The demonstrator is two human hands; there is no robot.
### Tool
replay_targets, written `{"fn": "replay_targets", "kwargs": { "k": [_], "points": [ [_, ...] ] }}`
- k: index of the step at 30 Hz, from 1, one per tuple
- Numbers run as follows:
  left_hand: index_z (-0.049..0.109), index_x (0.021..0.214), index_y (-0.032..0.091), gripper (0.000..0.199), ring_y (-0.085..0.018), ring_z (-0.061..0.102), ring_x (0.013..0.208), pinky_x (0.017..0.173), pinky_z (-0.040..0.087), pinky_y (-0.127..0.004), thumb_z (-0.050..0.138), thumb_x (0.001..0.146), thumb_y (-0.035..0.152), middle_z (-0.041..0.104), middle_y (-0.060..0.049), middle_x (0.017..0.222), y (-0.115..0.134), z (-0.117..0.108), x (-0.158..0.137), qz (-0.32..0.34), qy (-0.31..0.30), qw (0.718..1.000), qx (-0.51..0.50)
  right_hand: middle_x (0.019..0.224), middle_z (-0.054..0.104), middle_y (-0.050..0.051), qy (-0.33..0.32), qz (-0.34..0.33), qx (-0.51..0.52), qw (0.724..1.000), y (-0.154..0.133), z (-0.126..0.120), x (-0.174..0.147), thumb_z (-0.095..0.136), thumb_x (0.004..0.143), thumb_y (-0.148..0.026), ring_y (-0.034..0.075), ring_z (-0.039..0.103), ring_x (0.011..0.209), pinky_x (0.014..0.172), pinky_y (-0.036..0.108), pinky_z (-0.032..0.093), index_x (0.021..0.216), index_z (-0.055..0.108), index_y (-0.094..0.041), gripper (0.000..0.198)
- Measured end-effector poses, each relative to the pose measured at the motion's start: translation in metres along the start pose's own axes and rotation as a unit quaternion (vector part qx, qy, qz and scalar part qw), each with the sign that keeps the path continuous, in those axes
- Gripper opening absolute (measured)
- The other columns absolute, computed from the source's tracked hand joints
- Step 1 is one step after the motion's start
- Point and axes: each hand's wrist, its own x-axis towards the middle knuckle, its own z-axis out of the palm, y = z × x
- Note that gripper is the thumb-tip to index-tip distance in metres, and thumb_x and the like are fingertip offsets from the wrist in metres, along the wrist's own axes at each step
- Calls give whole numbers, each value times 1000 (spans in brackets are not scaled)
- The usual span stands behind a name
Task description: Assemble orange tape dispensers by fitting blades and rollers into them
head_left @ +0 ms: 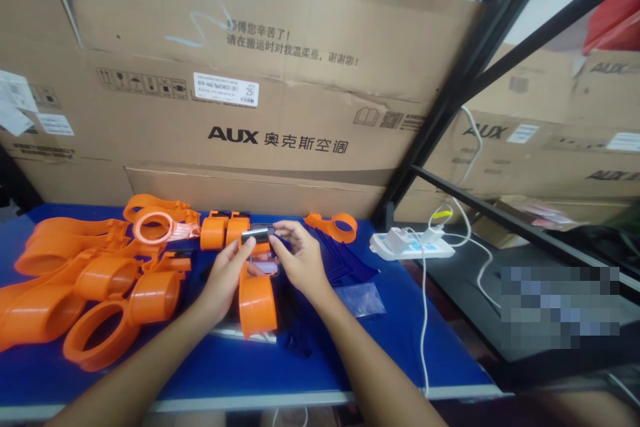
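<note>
My left hand (223, 271) and my right hand (302, 257) meet near the back middle of the blue table. Between their fingertips is a small dark, shiny rectangular piece (256, 236), pinched from both sides. Just below it shows a thin dark-rimmed frame with a pale lilac patch; what this is I cannot make out. An orange plastic tape dispenser (257, 305) with a wide round ring sits directly under my hands, its upper end partly hidden by them. Two more orange dispensers (214, 232) stand just behind my left hand.
Many orange dispensers (105, 275) crowd the table's left side; another orange one (344, 227) lies at the back right. Dark blue sheets (345, 260) and a clear plastic bag (361, 299) lie right of my hands. A white power strip (411, 245) trails cables. Large cartons (280, 107) stand behind.
</note>
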Motion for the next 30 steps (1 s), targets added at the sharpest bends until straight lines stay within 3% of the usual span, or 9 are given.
{"fn": "replay_targets", "kwargs": {
  "k": [5,9,17,22,30],
  "points": [
    [70,106,14,45,-15,68,54,54,57,-25,81,81,50,77,-9,85,5,2,-1,-4,9,1000,-12,91,72,4,38,-10,-45,998,-4,-1,-1,67,94,-36,20,72,82,78,34,61,110,67,-22,22],
    [69,105,13,47,-18,68,52,53,56,-28,77,84,54,72,-7,67,10,3,-5,-40,-7,999,-34,88,71,3,58,-27,-74,995,-7,-2,0,66,94,-34,19,70,82,83,35,58,108,67,-22,19],
    [60,118,17,59,-24,72,53,50,54,-29,77,82,61,77,-14,71,6,3,-14,-140,-52,989,-19,92,66,4,-1,-15,-39,999,-3,-2,2,57,100,-36,19,67,85,80,33,56,117,64,-23,23],
    [62,116,18,55,-25,73,54,52,56,-30,78,82,58,77,-12,71,6,0,-14,-131,-50,990,-27,101,67,6,-55,-9,-34,998,-3,-4,3,50,105,-38,21,67,94,84,35,56,122,63,-24,26],
    [65,106,14,48,-20,68,46,49,55,-27,78,84,53,74,-11,65,7,1,-15,-123,-82,989,-27,102,68,5,-52,13,-34,998,-8,-5,2,48,105,-42,20,66,91,80,32,55,120,63,-25,28]
  ]
}}
